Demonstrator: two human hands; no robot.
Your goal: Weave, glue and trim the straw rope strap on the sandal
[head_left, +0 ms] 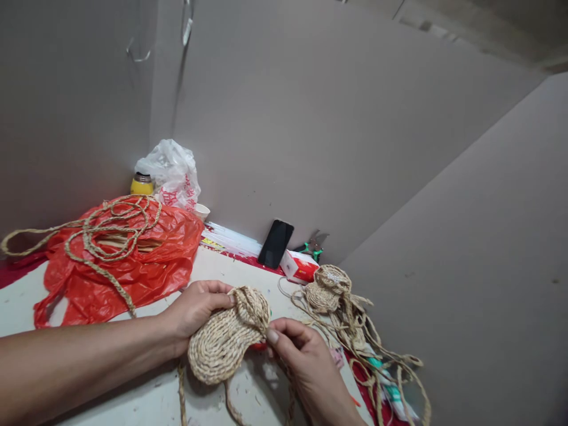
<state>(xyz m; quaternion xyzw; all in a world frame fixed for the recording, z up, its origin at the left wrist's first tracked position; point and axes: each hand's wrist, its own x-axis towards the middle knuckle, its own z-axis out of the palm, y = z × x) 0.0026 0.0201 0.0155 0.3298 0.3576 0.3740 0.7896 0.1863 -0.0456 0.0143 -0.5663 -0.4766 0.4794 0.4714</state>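
A small woven straw slipper (217, 349), made of coiled braided cord, is tilted up above the white tabletop. My left hand (199, 310) grips its left edge, thumb on top near the toe band. At the slipper's right side my right hand (302, 361) pinches, thumb against forefinger, at the end of the band. Whatever lies between those fingertips is too small to make out, though a braided cord (290, 393) hangs below this hand. Another length of cord (231, 405) trails down under the sole. Something red and green shows partly behind the slipper.
A red plastic bag (177, 248) with a coiled straw braid (102, 236) lies at left. Behind it stand a yellow-labelled jar (142, 184) and a white plastic bag (171, 168). A phone (276, 244) leans on the wall by green-handled pliers (316, 251). Another woven piece (326, 290) lies right among loose cords.
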